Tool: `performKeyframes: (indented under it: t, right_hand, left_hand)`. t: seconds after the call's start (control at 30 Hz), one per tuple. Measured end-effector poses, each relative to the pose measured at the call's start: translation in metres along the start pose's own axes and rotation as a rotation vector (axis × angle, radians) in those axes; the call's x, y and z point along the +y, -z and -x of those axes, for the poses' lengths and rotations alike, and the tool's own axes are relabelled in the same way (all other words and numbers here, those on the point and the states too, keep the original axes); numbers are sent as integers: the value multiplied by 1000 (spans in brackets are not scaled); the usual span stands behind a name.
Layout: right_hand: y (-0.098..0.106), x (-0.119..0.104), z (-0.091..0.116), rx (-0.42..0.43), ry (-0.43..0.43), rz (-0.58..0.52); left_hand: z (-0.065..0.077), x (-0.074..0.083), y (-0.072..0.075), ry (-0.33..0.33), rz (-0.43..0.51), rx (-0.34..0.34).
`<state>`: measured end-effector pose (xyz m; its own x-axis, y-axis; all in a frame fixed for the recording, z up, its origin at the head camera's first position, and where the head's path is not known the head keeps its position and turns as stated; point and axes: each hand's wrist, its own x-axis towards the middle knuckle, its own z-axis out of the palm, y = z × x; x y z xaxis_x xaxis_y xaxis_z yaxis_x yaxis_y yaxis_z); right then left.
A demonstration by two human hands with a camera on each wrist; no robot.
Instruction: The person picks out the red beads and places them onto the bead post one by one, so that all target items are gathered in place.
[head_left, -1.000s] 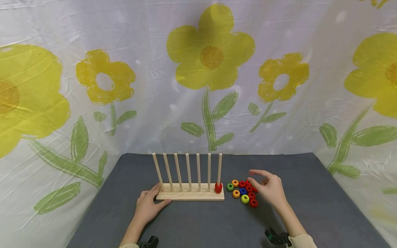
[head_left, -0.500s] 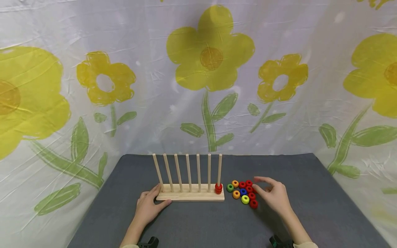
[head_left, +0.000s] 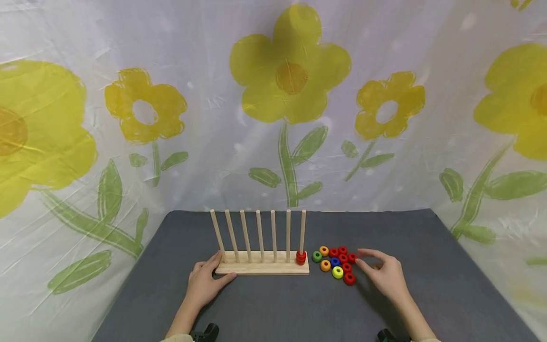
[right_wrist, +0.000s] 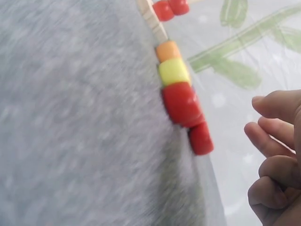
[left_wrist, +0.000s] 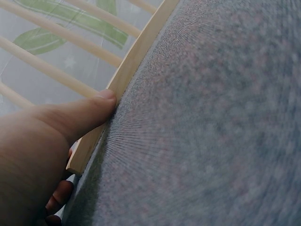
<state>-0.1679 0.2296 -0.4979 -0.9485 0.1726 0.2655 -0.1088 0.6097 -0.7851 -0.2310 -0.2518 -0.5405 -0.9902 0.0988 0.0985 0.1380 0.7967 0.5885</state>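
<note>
In the head view my left hand [head_left: 206, 286] grips the left end of a pale wooden peg rack [head_left: 262, 269], which has a row of several upright pegs. The left wrist view has its thumb [left_wrist: 94, 110] along the front edge of the base [left_wrist: 124, 75], other fingers curled near its end. Two red beads [head_left: 301, 258] are stacked on the rightmost peg. Right of the rack lies a cluster of loose ring beads: red [head_left: 349, 279], orange [head_left: 325, 265], green [head_left: 316, 256], blue [head_left: 335, 262] and yellow [head_left: 337, 272]. My right hand [head_left: 386, 275] hovers beside the cluster, thumb and forefinger apart, holding nothing.
A dark grey cloth [head_left: 273, 308] covers the table. Behind it hangs a white sheet [head_left: 205, 142] printed with large yellow flowers. The beads lie close to the rack's right end.
My right hand has drawn back to the right from over the beads, uncovering a red one at the cluster's right side. The left hand and the rack stay where they were.
</note>
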Motion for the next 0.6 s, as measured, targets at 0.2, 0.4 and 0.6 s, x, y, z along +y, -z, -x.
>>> performKeyframes:
  t: [0.2,0.4,0.6]
  right_hand:
    - [-1,15,2,-21,-37,14]
    - [-5,25,-1,-43,-41,7]
    - [-8,31,-9,-34,-57,17]
  left_hand:
    - [0,-1,1,2,-1,-12]
    - [1,-1,1,9,-14,-18]
    - [1,1,2,10,-4,-23]
